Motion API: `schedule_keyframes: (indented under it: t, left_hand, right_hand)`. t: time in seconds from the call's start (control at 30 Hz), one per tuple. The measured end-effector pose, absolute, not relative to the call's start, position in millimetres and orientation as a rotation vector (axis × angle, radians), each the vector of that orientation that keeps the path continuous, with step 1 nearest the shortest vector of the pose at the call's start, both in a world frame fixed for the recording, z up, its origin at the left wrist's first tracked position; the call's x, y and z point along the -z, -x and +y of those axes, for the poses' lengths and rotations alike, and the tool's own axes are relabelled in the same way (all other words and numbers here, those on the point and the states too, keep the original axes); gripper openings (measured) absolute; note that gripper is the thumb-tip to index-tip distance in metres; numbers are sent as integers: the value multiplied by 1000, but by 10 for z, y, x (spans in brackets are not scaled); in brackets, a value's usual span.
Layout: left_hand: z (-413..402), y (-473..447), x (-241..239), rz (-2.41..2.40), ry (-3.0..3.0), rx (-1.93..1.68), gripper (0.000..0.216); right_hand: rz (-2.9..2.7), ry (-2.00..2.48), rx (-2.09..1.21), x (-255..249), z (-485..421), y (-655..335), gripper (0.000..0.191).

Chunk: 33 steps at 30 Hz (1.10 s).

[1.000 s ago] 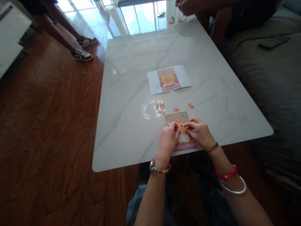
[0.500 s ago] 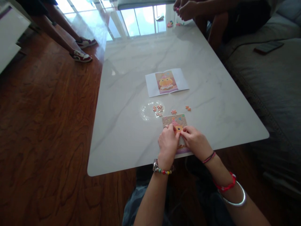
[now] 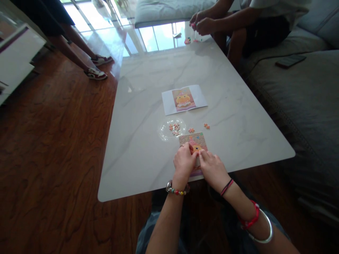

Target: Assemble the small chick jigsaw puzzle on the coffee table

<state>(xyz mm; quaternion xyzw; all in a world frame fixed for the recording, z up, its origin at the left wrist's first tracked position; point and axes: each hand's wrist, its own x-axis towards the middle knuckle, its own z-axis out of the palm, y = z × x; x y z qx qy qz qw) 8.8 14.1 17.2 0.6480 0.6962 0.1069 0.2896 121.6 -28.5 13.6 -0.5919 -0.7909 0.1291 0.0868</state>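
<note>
A partly filled jigsaw puzzle (image 3: 184, 139) lies at the table's near edge, its upper part brown brick pattern with pink and orange, and pale gaps lower down. My left hand (image 3: 183, 158) rests over its left half, fingers curled and closed. From the right, my right hand (image 3: 212, 165) reaches in with fingers together, its thumb and fingertips meeting the left thumb over the puzzle's middle. Whatever is between the fingertips is hidden. Just beyond the puzzle lie loose orange jigsaw pieces (image 3: 174, 127), a single piece (image 3: 191, 130) and a small joined clump (image 3: 207, 126).
A creased paper sheet (image 3: 200, 96) with a printed orange cartoon figure lies farther up the white marbled table (image 3: 137, 148). At the far end, another person's hands (image 3: 202, 25) hold something pink near small colourful bits (image 3: 187, 41). A phone (image 3: 290, 61) lies on the sofa. Someone stands at left.
The camera view has shifted slightly, so the table and hands appear a little lower and further left. Both hands stay together over the puzzle; my right fingers lie flatter across it.
</note>
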Motion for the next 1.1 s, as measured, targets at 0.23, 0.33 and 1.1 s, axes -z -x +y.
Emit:
schedule_keyframes:
  t: [0.23,0.33,1.1]
  left_hand:
    - [211,-9,-155,1778,-1635,-390,14]
    - [311,68,-172,1688,-1544,-525,21]
    - [719,35,-167,1613,-1698,-819,19]
  right_hand:
    - [-1473,1737,-661,-95,145,-1751,28]
    - [-1339,1770,-611,-72,306,-1877,25]
    - [-1752,1819,-539,53,905,-1622,11]
